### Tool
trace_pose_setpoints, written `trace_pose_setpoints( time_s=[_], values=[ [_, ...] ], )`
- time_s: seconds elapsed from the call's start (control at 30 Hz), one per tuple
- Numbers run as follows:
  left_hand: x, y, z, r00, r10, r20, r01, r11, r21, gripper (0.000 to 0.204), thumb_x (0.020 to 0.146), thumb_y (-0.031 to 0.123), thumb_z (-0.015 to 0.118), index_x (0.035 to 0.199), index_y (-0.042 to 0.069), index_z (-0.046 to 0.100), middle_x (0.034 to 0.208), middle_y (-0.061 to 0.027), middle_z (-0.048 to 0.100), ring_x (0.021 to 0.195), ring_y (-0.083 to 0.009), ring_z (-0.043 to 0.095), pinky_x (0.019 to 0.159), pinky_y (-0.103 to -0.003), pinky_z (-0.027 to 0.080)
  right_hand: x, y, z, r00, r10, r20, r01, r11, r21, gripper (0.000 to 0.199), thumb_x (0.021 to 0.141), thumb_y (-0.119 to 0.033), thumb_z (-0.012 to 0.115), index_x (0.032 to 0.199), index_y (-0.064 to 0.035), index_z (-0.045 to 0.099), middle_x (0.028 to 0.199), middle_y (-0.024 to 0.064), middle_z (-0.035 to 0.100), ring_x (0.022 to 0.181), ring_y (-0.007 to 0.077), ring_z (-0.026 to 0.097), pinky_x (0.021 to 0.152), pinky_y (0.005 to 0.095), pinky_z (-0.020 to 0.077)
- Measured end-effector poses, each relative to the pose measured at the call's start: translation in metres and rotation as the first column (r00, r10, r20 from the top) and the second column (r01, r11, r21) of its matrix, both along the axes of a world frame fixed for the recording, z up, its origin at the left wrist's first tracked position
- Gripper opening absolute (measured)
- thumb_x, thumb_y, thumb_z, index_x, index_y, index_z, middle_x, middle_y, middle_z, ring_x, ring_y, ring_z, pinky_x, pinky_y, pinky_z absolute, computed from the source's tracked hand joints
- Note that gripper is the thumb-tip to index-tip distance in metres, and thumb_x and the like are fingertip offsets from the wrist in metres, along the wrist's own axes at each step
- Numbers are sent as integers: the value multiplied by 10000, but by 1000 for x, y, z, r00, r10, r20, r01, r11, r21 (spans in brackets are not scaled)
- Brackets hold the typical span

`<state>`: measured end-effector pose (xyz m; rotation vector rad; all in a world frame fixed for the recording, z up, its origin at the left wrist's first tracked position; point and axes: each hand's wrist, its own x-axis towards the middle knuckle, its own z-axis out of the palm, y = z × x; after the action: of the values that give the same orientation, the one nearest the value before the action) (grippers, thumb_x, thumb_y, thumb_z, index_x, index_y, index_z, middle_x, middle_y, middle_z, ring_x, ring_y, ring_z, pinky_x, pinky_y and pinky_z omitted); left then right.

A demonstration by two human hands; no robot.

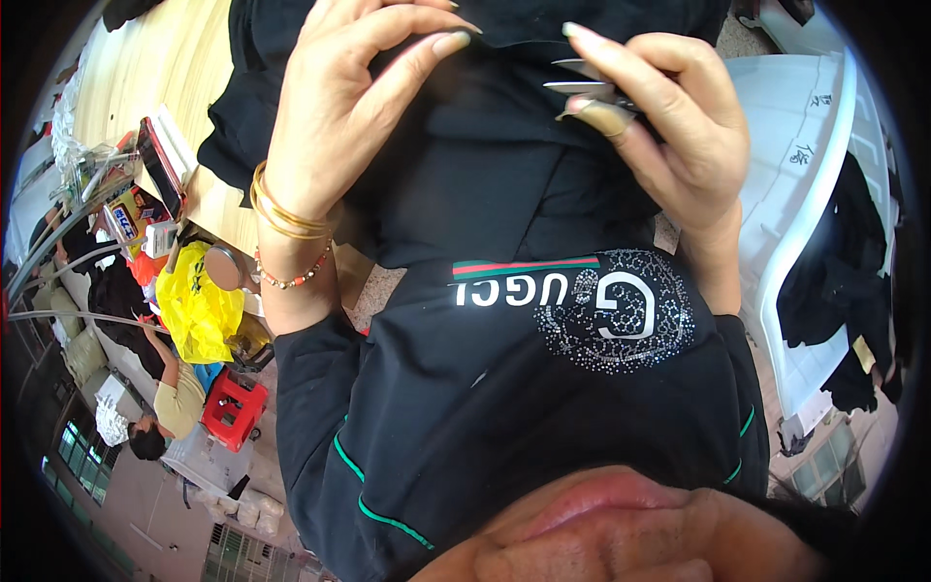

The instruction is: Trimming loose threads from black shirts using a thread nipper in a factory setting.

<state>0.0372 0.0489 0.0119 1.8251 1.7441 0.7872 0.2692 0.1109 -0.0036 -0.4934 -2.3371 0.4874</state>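
Note:
Black cloth (465,184) lies spread in front of me, with a seam or fold running across it. My left hand (364,92) is closed at its upper left, thumb and forefinger pinching the cloth near that fold. Small metal thread snips (587,89) are in my right hand (679,107), between thumb and fingers. Their two blades stand slightly apart and point left, toward the left fingertips. A tan cover sits on my right thumb. Any thread between the hands is too fine to make out.
At left is a pale wooden tabletop (208,194). Beside it are a yellow plastic bag (199,306), a red stool (233,407) and small boxes. Farther off, another person (175,403) sits. A large white bin (776,194) stands at right, black fabric (839,257) hanging by it.

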Motion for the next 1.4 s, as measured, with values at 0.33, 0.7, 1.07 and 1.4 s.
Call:
trace_pose_setpoints(
  time_s=[0.33, 0.7, 1.07, 1.4],
  values=[
    [-21, 3, -34, 831, -112, 545, 110, 993, 37, 217, 972, 133, 556, 1064, -27, 670, 1075, -73, 668, 1021, -145, 611, 923, -228, 443, -30, 3, 6, 995, -44, 85, 32, 990, 139, 451, 666, -59, 787, 1111, -86, 713, 878, 52, 586, 743, 165, 561, 615, 270, 460],
    [-26, 9, -43, 761, -78, 644, 83, 996, 23, 204, 954, 112, 576, 1079, -10, 681, 1041, -65, 682, 1011, -140, 623, 935, -234, 455, -45, 5, 7, 979, -142, 148, 88, 943, 319, 419, 680, -75, 768, 1094, -122, 717, 854, 15, 595, 727, 158, 575, 625, 273, 486],
    [-23, 8, 0, 906, -113, -408, 157, 985, 75, 275, 751, 20, 618, 1013, 105, 621, 959, -94, 617, 851, -313, 638, 729, -365, 529, 15, 19, 12, 956, -193, -221, 165, 977, -137, 397, 738, 5, 758, 1127, 15, 678, 899, 65, 600, 778, 121, 550, 669, 230, 433],
    [-307, 128, 146, 624, 216, 751, -559, 795, 236, 281, 891, 25, 535, 1154, -41, 608, 1125, -140, 663, 989, -226, 650, 842, -355, 543, 72, 34, -18, 881, -397, -257, 378, 918, -122, 328, 818, -20, 716, 1139, 27, 668, 1002, 70, 630, 888, 119, 567, 791, 220, 441]
  ],
)
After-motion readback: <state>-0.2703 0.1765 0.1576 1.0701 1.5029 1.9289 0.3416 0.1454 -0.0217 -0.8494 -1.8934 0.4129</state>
